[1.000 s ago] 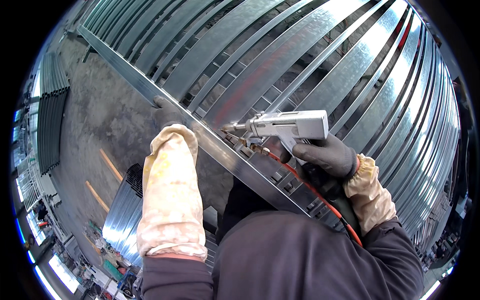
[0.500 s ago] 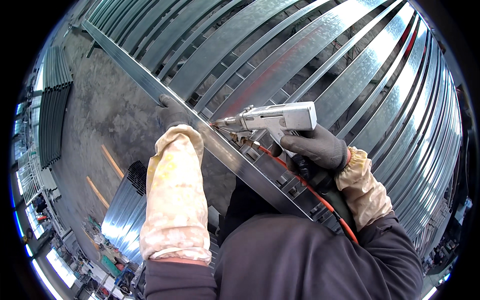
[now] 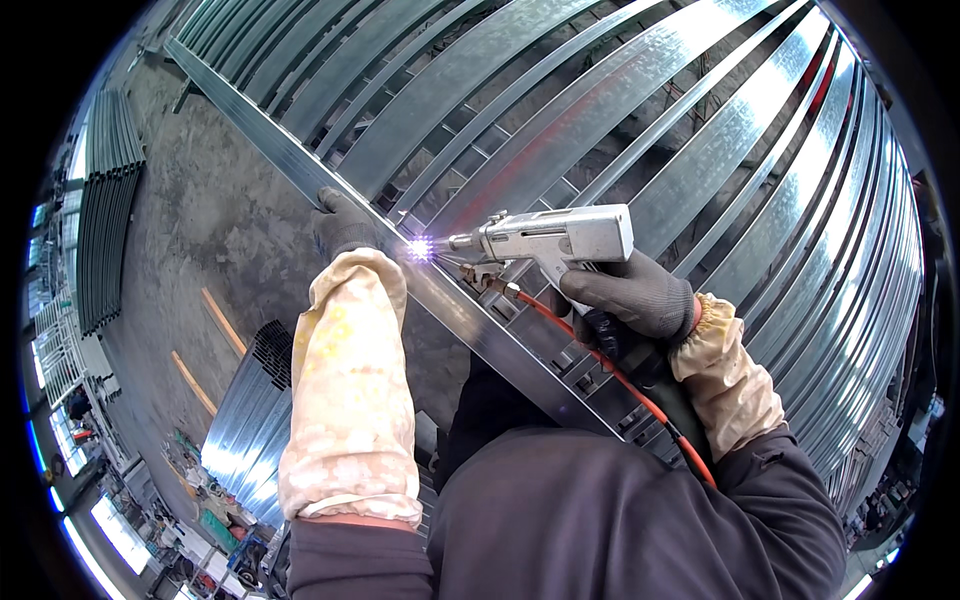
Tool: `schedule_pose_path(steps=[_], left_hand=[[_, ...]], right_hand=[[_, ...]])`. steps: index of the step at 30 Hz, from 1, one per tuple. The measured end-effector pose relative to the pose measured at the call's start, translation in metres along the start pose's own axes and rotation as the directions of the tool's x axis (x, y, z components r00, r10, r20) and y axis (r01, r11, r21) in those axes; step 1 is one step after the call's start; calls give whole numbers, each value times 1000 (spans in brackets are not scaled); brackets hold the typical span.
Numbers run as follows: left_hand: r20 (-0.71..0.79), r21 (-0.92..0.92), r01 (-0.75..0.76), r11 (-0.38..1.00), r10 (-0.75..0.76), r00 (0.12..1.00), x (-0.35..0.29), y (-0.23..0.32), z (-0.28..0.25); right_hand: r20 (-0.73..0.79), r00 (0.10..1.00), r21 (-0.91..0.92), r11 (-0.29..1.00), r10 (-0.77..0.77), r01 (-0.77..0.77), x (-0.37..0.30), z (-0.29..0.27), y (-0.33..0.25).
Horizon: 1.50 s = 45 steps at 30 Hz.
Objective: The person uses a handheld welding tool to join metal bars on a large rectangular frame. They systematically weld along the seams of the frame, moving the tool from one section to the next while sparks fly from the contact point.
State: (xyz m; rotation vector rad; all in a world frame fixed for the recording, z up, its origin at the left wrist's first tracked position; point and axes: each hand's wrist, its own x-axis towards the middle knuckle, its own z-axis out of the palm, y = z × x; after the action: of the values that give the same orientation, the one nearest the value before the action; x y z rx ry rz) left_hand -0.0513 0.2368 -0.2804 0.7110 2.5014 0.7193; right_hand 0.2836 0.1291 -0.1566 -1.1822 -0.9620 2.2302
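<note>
My right hand (image 3: 640,295), in a dark grey glove, is wrapped round the grip of a silver welding gun (image 3: 555,236). An orange-red hose (image 3: 625,380) and a dark cable run back from the gun. At its nozzle a bright violet-white spark (image 3: 421,249) glows on the edge of a long metal beam (image 3: 480,330). Just left of the spark, my gloved left hand (image 3: 343,225) rests on that beam with its fingers curled over the edge. Several metal slats (image 3: 560,140) meet the beam on its far side. The weld point itself is hidden by the glare.
Stacked dark metal profiles (image 3: 108,215) lie at the far left. A bundle of shiny metal tubes (image 3: 248,430) stands left of my left forearm, near two wooden strips (image 3: 222,320) on the grey concrete floor (image 3: 215,210). Further slats curve off to the right.
A bright violet-white spark has appeared at the nozzle of the welding gun. Both hands and the gun stay in nearly the same place.
</note>
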Motion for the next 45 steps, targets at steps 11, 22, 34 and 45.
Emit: schedule_pose_path(steps=[11, 22, 34, 45], left_hand=[[78, -118, 67, 991, -58, 995, -14, 7, -2], [43, -101, 54, 993, -49, 998, 6, -1, 2], [81, -164, 97, 982, -84, 993, -10, 0, -3], [51, -114, 63, 991, -58, 997, 12, -7, 8]], right_hand=[[-20, 1000, 5, 1000, 21, -21, -1, 0, 1], [-8, 999, 9, 999, 33, -33, -2, 4, 0], [8, 994, 64, 992, 108, -108, -8, 1, 0], [-10, 995, 21, 995, 95, -94, -11, 0, 2]])
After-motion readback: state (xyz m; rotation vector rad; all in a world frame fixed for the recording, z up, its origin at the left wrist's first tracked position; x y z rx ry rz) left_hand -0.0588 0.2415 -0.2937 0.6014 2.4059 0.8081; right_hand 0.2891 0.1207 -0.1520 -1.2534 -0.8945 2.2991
